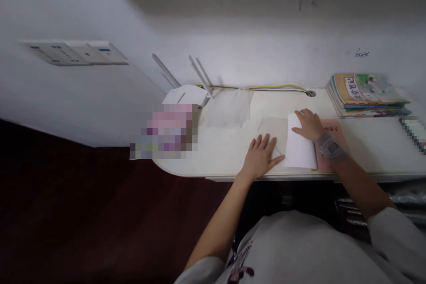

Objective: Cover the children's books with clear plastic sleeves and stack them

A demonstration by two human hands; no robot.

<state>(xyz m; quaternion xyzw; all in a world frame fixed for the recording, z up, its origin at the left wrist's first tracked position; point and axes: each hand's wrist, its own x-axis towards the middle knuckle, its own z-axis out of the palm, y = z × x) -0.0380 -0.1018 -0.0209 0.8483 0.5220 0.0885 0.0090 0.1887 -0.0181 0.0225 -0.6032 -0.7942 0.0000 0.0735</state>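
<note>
My left hand lies flat with its fingers spread on a clear plastic sheet, its thumb close to the white page. A booklet with a pink cover rests near the table's front edge, with a white page lying to the left of the pink part. Over the top of that page is my right hand, thumb apart from the slightly bent fingers; a watch is on this wrist. Further left on the table, a second clear plastic sheet lies flat.
The white table has a rounded left end. A white router stands at the back left, behind a blurred pink item. Cables run along the wall. At the right are stacked books and a blurred dark-edged device.
</note>
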